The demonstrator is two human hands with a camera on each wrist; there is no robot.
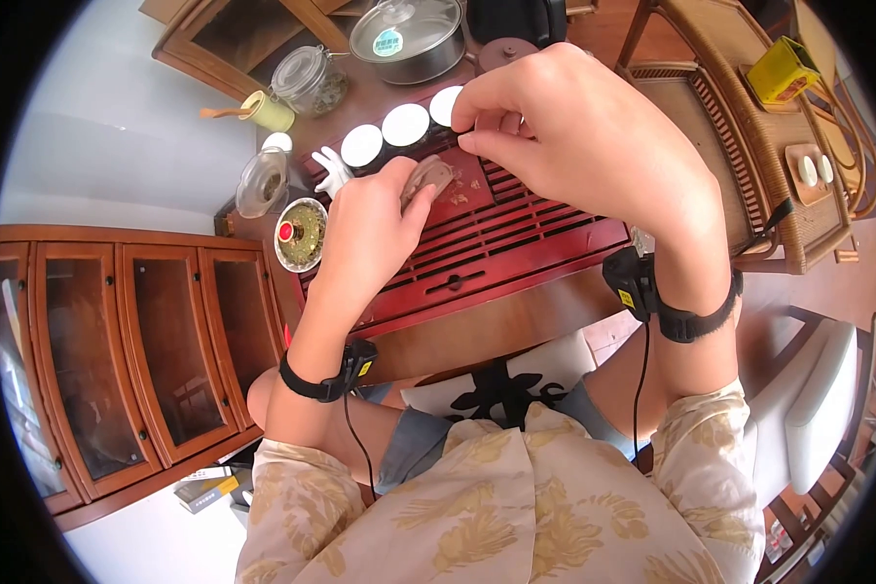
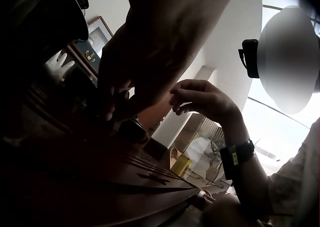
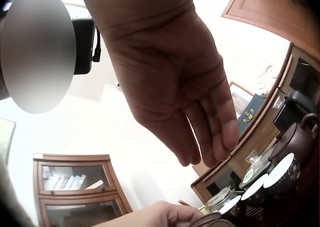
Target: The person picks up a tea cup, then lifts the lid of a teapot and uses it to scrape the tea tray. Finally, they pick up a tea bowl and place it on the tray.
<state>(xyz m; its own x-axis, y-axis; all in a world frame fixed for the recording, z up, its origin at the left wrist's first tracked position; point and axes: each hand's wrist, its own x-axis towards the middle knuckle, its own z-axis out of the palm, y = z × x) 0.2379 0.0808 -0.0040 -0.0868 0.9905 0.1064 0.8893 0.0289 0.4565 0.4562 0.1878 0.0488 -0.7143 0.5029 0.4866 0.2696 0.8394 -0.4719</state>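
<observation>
My left hand [image 1: 368,229] pinches a brownish, rounded flat piece [image 1: 426,179] between thumb and fingers, over the red slatted tea tray [image 1: 516,248]. In the right wrist view, a curved rim of that piece [image 3: 212,219] shows at the bottom; its exact kind I cannot tell. Pale crumbs [image 1: 465,187] lie on the tray's flat panel beside it. Higher up and to the right hovers my right hand [image 1: 569,131], fingers loosely bent with nothing between them. It partly covers one of three white-lined dark cups [image 1: 405,125] along the tray's far edge.
Behind the cups stand a brown teapot [image 3: 296,146], a lidded pot [image 1: 409,49] and a glass jar [image 1: 309,80]. At the tray's left are a white hand-shaped ornament [image 1: 331,171] and a lidded bowl with a red knob [image 1: 302,251]. A wicker cart [image 1: 691,146] stands right.
</observation>
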